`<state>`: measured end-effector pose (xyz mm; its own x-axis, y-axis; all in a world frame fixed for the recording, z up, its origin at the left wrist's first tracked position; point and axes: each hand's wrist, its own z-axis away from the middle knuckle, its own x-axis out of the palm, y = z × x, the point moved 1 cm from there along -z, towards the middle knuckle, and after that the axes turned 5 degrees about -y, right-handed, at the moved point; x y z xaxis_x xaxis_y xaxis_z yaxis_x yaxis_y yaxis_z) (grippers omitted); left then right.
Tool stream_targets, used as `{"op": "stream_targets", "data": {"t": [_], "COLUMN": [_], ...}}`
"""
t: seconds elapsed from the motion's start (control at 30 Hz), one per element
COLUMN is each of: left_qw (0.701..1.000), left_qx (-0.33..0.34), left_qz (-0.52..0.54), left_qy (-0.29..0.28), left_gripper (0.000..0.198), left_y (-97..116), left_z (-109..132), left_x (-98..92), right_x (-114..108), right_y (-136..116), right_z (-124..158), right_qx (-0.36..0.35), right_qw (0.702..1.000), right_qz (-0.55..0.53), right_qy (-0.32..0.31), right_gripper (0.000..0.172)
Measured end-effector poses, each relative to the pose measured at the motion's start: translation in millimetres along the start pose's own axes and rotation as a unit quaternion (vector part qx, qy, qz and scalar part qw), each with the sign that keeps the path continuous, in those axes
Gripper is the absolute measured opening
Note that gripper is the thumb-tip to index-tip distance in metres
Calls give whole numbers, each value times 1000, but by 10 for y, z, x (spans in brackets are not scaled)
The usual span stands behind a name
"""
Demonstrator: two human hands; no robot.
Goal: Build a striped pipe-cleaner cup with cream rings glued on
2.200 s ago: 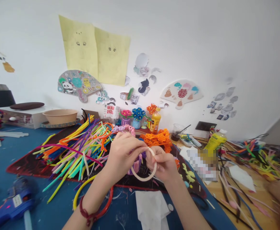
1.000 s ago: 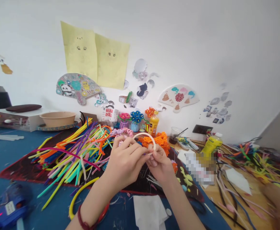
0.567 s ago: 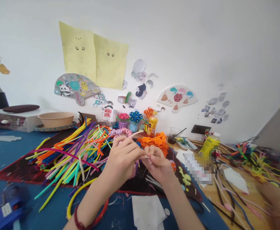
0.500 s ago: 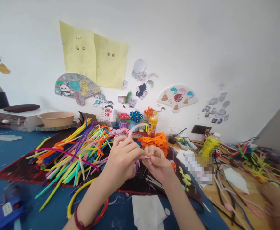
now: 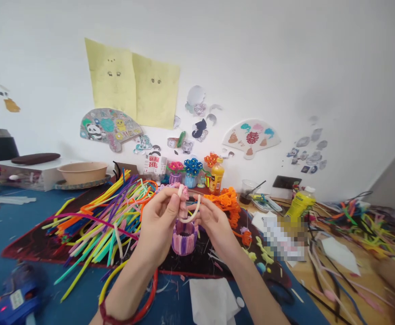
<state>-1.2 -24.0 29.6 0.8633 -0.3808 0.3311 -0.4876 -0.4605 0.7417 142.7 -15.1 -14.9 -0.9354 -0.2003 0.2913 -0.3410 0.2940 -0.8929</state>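
Note:
My left hand (image 5: 158, 221) and my right hand (image 5: 211, 221) are raised over the table, both pinched on a cream pipe cleaner (image 5: 191, 215) that bends in a curve between them. Its upper end sticks out above my left fingers. Just below the hands a small pink and purple pipe-cleaner pot (image 5: 184, 238) stands upright on the dark mat (image 5: 34, 239). A red cord is tied round my left wrist.
A big heap of coloured pipe cleaners (image 5: 109, 207) lies left of the hands, orange loops (image 5: 226, 201) behind. A blue glue gun (image 5: 12, 300) is at the near left, white paper (image 5: 212, 300) in front, a yellow bottle (image 5: 299, 205) to the right. More pipe cleaners cover the far right.
The cream pipe cleaner was a closed ring in both hands; now it hangs open as a curved strand. My hands have risen and parted, uncovering the pink pot.

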Motion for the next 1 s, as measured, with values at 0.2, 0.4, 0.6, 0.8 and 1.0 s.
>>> {"op": "stream_targets", "data": {"t": [0.2,0.4,0.6,0.8,1.0], "left_qw": [997,931,859,855,846], "left_qx": [-71,5,71,59,76], "left_qz": [-21,-363,-495,-499,-513], "left_qy": [20,-45,-111,-125,-123], "left_gripper": [25,14,14,14,15], "left_y": [-22,-89,-69,-57,-60], "left_z": [-71,-70,-59,-68,-62], "left_x": [-37,-83,-63,-59,-53], "right_x": [-116,-123,-83,-110,-114], "right_y": [-82,-155,-168,-171,-175], "right_z": [25,86,108,110,110], "right_qx": [-70,-147,-141,-165,-214], "right_qw": [984,902,892,876,845], "right_qz": [133,384,415,445,485], "right_qy": [95,128,108,80,72], "right_gripper": [37,33,22,16,20]}}
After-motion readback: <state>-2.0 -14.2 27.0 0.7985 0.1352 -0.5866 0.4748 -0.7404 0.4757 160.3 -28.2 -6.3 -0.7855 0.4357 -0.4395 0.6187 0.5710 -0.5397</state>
